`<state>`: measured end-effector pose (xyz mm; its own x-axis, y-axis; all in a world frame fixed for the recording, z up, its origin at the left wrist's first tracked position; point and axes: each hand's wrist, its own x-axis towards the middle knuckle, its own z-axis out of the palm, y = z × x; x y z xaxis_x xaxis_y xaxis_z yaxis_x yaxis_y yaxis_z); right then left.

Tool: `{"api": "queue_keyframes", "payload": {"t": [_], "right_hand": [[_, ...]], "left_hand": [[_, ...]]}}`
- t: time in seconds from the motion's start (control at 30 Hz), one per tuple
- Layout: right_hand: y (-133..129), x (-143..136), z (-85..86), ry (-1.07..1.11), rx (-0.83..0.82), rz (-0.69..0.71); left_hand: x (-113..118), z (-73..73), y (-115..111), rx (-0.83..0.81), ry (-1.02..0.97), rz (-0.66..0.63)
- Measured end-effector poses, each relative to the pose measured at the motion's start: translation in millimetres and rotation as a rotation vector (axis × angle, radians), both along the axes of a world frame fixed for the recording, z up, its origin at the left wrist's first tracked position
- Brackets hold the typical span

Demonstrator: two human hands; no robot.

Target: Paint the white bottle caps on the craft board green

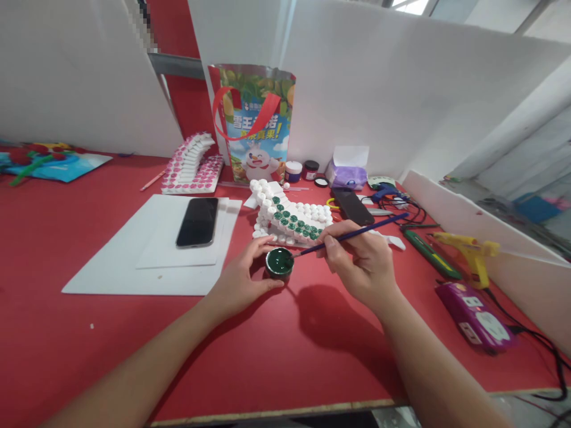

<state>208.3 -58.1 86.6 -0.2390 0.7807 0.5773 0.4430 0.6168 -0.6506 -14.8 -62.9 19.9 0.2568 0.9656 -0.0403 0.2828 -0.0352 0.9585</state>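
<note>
My left hand (243, 273) curls around a small jar of dark green paint (279, 262) on the red table, thumb and fingers against its sides. In my right hand (359, 258) is a thin blue paintbrush (352, 233), pinched between thumb and fingers. Its tip reaches the jar's right rim, at the paint. Just behind the jar stands a white model (294, 213) built from rows of small round rolls. Several of its rolls are painted green, and the others are white. My right fingers partly cover its lower right side.
White boards (116, 249) with a black phone (198, 222) lie left. Behind stand a pink-and-white model (191, 165), a printed bag (256, 125), paint jars (293, 171) and a tissue pack (348, 172). Rightward are another phone (352, 205), a green cutter (432, 254), a yellow glue gun (473, 252) and a purple pack (476, 318).
</note>
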Motion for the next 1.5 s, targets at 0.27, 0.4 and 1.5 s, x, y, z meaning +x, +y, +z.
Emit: {"api": "queue_keyframes", "payload": {"t": [0.27, 0.4, 1.5], "right_hand": [[3.1, -8.2, -2.9, 0.126, -0.203, -0.086], [3.7, -7.4, -1.7, 0.18, -0.215, -0.146], [0.4, 1.5, 0.0, -0.03, -0.044, -0.029]], "left_hand": [[0.3, 1.1, 0.2, -0.008, 0.003, -0.002], [0.3, 1.1, 0.0, -0.016, 0.019, 0.01], [-0.3, 1.6, 0.0, -0.014, 0.009, -0.014]]}}
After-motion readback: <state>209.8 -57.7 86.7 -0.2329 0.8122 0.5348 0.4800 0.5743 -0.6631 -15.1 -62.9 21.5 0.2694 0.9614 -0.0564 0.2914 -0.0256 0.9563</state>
